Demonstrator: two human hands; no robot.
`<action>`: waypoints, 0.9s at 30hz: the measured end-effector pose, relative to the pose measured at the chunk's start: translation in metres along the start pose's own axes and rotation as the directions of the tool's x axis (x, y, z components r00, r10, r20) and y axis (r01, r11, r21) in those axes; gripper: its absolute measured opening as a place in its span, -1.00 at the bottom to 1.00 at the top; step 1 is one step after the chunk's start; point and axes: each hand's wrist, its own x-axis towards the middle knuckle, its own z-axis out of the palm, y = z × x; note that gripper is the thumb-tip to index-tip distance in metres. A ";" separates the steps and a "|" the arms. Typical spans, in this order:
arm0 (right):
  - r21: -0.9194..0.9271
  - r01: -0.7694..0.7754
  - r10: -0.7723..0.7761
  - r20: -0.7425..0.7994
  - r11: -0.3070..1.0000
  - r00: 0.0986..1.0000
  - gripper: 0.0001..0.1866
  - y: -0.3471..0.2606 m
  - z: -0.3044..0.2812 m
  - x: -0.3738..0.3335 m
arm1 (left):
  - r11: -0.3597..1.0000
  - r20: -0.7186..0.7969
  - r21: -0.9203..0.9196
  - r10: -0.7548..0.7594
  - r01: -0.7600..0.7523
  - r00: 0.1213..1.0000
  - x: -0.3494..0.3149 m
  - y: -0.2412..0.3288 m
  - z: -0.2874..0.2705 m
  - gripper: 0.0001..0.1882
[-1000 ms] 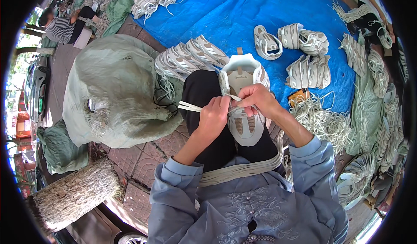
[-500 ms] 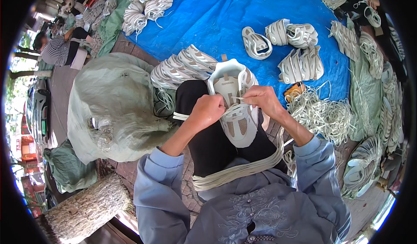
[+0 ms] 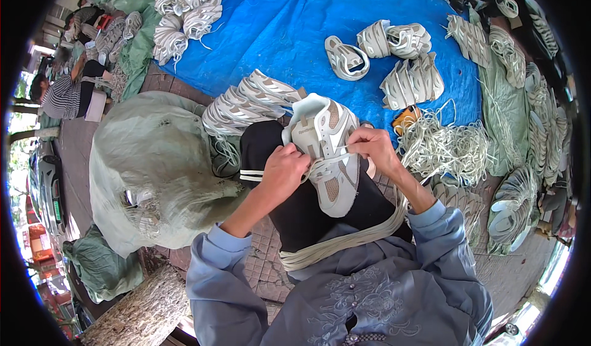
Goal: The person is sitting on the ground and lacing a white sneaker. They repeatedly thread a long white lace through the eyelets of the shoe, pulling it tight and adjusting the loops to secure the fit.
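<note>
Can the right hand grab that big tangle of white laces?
Probably yes. The tangle of laces lies just to the right of the right hand, and nothing seems to block the way. But that hand appears to pinch a lace at the shoe, so it might have to let go first.

Two hands (image 3: pixel 285 170), one sneaker (image 3: pixel 338 189), one lace bundle (image 3: pixel 345 245), one large sack (image 3: pixel 154 155) and one smaller sack (image 3: pixel 101 263) are on the near side of one blue tarp (image 3: pixel 277 44). Toward its right edge are one lone shoe upper (image 3: pixel 334 52) and three stacks of uppers (image 3: pixel 411 84), with one lace heap (image 3: pixel 452 149) and one orange object (image 3: pixel 404 121) at its near right corner.
</note>
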 end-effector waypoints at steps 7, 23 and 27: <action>-0.092 0.150 -0.158 -0.087 0.984 0.984 -0.89 0.006 0.004 -0.002 | 0.501 0.251 -0.698 -0.498 0.512 0.830 0.020 0.010 0.005 -0.90; -0.579 0.557 -0.695 -0.023 0.595 0.719 -0.87 0.033 0.017 0.015 | 0.756 0.190 -0.348 -0.522 0.554 0.832 0.053 0.020 0.017 -0.84; -0.688 0.517 -0.739 -0.042 0.510 0.672 -0.84 0.038 0.011 0.013 | 0.782 0.158 -0.380 -0.472 0.495 0.867 0.067 0.027 0.023 -0.83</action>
